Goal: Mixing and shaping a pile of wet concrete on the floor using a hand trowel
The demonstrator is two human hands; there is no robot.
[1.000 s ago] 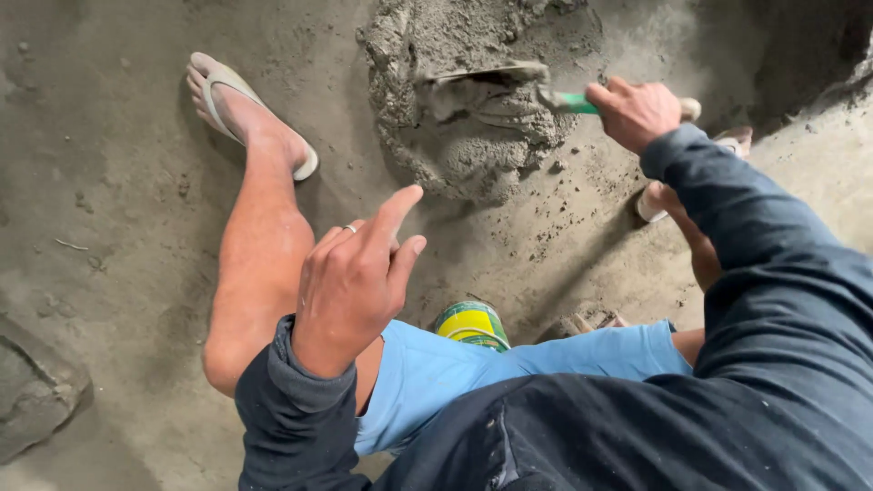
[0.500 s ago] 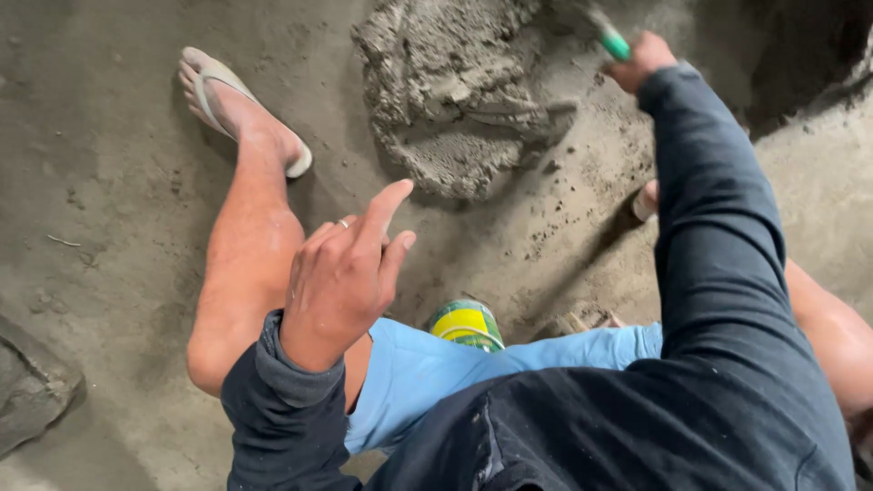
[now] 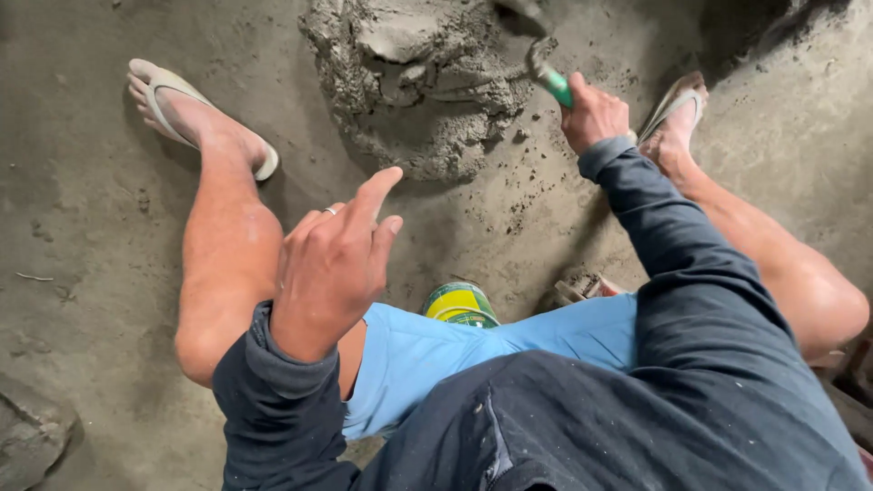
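Head view: right hand point(image 3: 596, 114) clenched on green trowel handle point(image 3: 556, 87) at edge of wet mortar heap point(image 3: 418, 82) on floor, left hand point(image 3: 327, 268) released, holding nothing; risk, probably, of mortar flicking onto bare legs if pulled fast.

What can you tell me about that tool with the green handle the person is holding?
The trowel has a bright green handle, a short bent metal neck and a blade caked in grey mortar. Only part of the blade shows, and its shape is hard to tell. The right hand is closed around the handle, covering most of it. The tool points up and left, with its blade end at the right edge of the wet mortar pile on the ground. The left hand is away from it, half open.
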